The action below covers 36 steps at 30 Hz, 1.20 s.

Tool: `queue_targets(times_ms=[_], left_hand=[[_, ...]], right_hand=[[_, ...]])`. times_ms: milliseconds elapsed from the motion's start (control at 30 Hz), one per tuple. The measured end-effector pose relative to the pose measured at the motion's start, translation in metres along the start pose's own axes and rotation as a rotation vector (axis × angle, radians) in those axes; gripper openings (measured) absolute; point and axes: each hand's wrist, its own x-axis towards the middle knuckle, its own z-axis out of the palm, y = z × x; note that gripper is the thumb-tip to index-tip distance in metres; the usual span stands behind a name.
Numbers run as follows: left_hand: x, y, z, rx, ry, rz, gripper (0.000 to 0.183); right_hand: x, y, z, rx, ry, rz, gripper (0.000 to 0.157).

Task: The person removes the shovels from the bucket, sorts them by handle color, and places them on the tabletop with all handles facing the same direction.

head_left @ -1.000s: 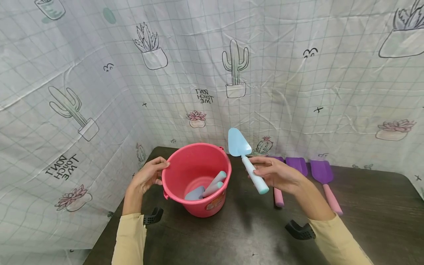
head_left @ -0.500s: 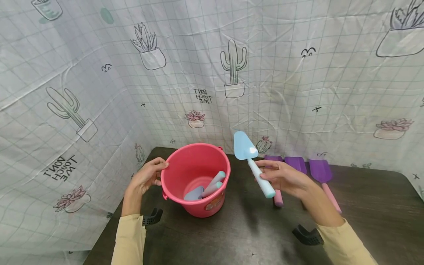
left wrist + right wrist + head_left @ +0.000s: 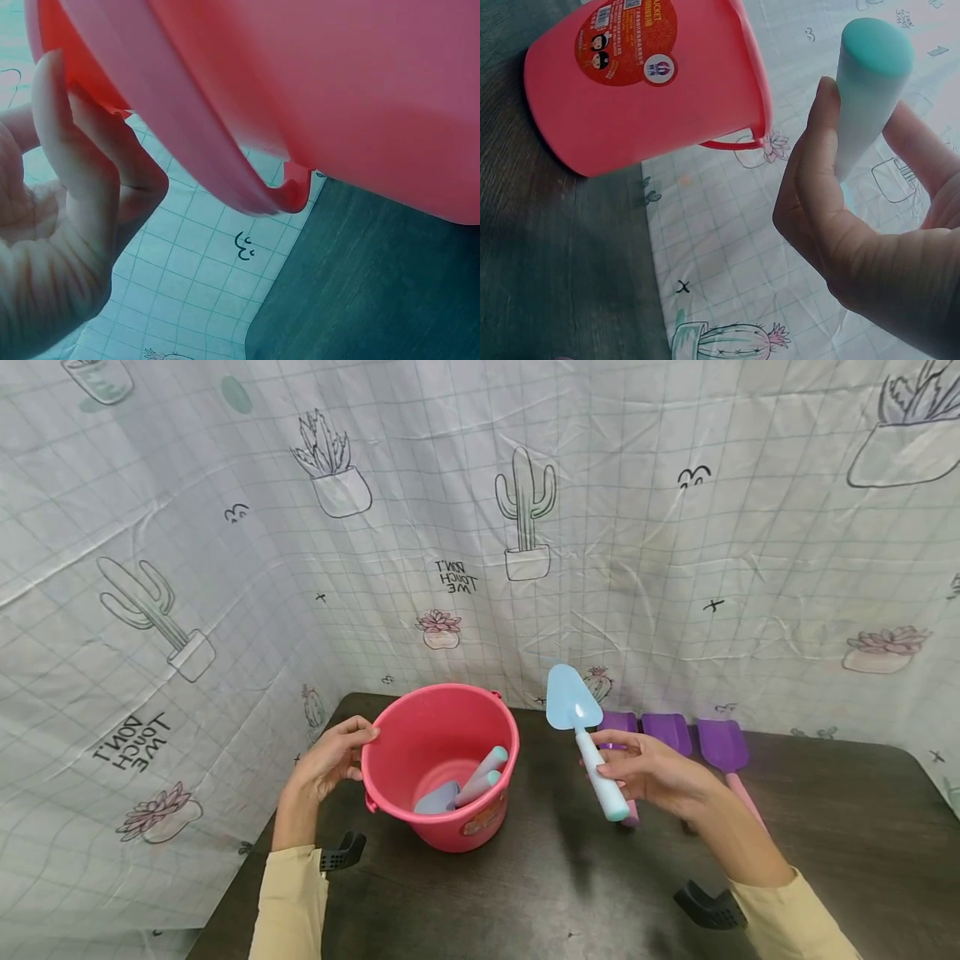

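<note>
A red bucket (image 3: pixel 465 835) stands on the dark table, its mouth leaning toward the camera. My left hand (image 3: pixel 330 758) pinches the bucket's rim on its left side; the left wrist view shows the fingers (image 3: pixel 90 165) bent at that rim. Inside lie two trowels, with pale handles (image 3: pixel 474 789) and a grey-blue blade (image 3: pixel 438 799). To the right of the bucket, my right hand (image 3: pixel 652 770) holds a light-blue trowel (image 3: pixel 573 697) by its white handle, above the table, blade up. In the right wrist view the handle's teal end (image 3: pixel 877 46) points toward the camera.
Three purple shovels lie behind and right of my right hand: a left one (image 3: pixel 618 722), a middle one (image 3: pixel 667 732) and a right one (image 3: pixel 722 743), partly covered by the hand and arm. A white curtain (image 3: pixel 637 543) with cactus drawings hangs behind the table (image 3: pixel 517 893).
My right hand has moved right and slightly down with the light-blue trowel, away from the bucket. The left hand stays at the rim.
</note>
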Motion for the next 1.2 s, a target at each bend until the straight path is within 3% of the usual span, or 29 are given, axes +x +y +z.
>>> queue_targets(times_ms=[300, 1200], left_hand=[[0.000, 0.000, 0.000, -0.005, 0.001, 0.002, 0.010], [0.000, 0.000, -0.001, -0.027, -0.012, 0.005, 0.010]], right_hand=[[-0.004, 0.008, -0.006, 0.033, 0.039, 0.006, 0.028], [-0.030, 0.024, -0.020, 0.113, -0.009, -0.015, 0.018]])
